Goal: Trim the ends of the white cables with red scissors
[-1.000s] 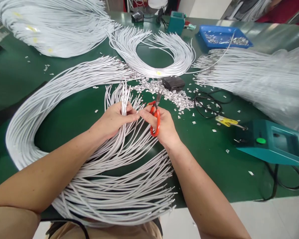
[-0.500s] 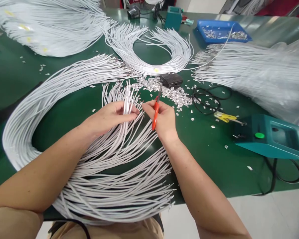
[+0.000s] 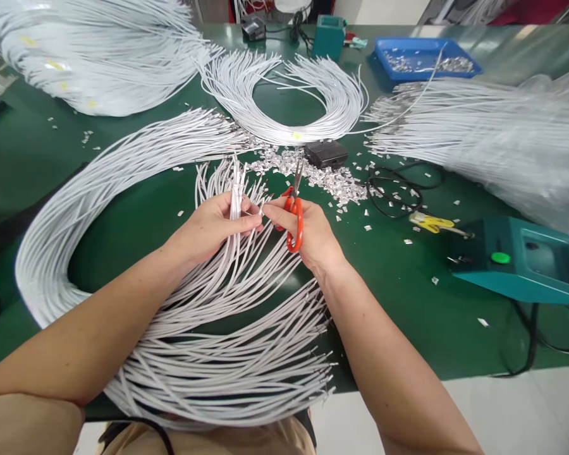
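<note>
My left hand (image 3: 218, 226) is closed around several white cables (image 3: 236, 189), whose ends stick up above the fingers. Red-handled scissors (image 3: 294, 221) rest in my right hand (image 3: 308, 230), blades pointing away from me. The thumb and forefinger of that hand meet the left fingertips at a small pale cable end (image 3: 261, 208). Below both hands, more loose white cables (image 3: 227, 360) fan out across the table edge toward the right. Just beyond the hands lies a heap of small silvery-white tags (image 3: 332, 180).
A black box (image 3: 326, 153) sits by the tags. White cable bundles (image 3: 284, 129) lie beyond and to both sides. At the right stands a teal machine (image 3: 516, 256) with a yellow clip (image 3: 431, 222) and black cord. A blue tray (image 3: 427, 74) holds metal bits.
My right hand has turned, so the scissors now show both handle loops and their blades. Its fingertips have moved left to meet the left hand's.
</note>
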Available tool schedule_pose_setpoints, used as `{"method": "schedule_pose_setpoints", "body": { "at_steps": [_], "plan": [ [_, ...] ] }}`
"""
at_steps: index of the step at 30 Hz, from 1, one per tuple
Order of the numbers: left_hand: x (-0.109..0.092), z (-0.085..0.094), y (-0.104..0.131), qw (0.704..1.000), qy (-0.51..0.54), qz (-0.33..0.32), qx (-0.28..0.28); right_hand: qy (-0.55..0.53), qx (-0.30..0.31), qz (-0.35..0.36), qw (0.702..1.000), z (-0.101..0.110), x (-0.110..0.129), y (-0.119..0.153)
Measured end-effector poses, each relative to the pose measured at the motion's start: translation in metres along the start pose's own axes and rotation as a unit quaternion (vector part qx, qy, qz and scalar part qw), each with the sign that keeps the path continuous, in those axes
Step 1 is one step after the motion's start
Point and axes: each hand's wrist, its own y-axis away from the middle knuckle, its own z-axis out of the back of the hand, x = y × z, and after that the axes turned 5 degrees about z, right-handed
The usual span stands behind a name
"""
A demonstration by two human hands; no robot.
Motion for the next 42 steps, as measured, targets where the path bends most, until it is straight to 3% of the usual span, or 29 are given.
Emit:
{"method": "schedule_pose_setpoints", "body": {
  "at_steps": [3, 6, 9, 12, 21, 27, 32, 35, 37, 40, 42],
  "plan": [
    [0.001, -0.001, -0.001, 1.0, 0.019, -0.007, -0.008, 0.016, 0.029, -0.014, 0.999, 0.006, 0.003, -0.001],
    [0.0, -0.001, -0.001, 0.999, 0.026, -0.01, -0.02, 0.142, 0.013, -0.005, 0.99, 0.01, 0.006, -0.002],
    [-0.001, -0.002, -0.001, 0.999, 0.024, -0.013, -0.028, 0.343, 0.004, 0.002, 0.939, 0.011, 0.005, -0.002],
    [-0.001, -0.002, 0.0, 0.999, 0.005, -0.026, -0.04, 0.466, 0.035, 0.015, 0.884, 0.01, 0.003, -0.001],
    [-0.005, -0.004, 0.005, 0.973, -0.172, -0.086, -0.125, 0.608, 0.03, 0.041, 0.792, 0.009, 0.003, 0.002],
    [-0.003, -0.003, 0.005, 0.974, -0.167, -0.077, -0.136, 0.629, 0.022, 0.05, 0.775, 0.007, 0.002, 0.003],
    [-0.004, -0.004, 0.005, 0.98, -0.136, -0.065, -0.131, 0.617, 0.024, 0.04, 0.786, 0.006, 0.002, 0.004],
    [-0.003, -0.003, 0.003, 0.982, -0.127, -0.064, -0.125, 0.587, 0.022, 0.035, 0.809, 0.009, 0.004, 0.003],
    [-0.001, -0.002, 0.002, 0.988, -0.093, -0.057, -0.106, 0.523, 0.008, 0.03, 0.852, 0.013, 0.007, 0.002],
    [0.002, -0.002, 0.0, 0.998, -0.018, -0.04, -0.054, 0.326, -0.014, 0.046, 0.944, 0.016, 0.01, 0.001],
    [0.005, -0.002, -0.001, 0.999, 0.011, -0.031, -0.013, 0.196, -0.001, 0.079, 0.977, 0.016, 0.012, 0.001]
  ]
}}
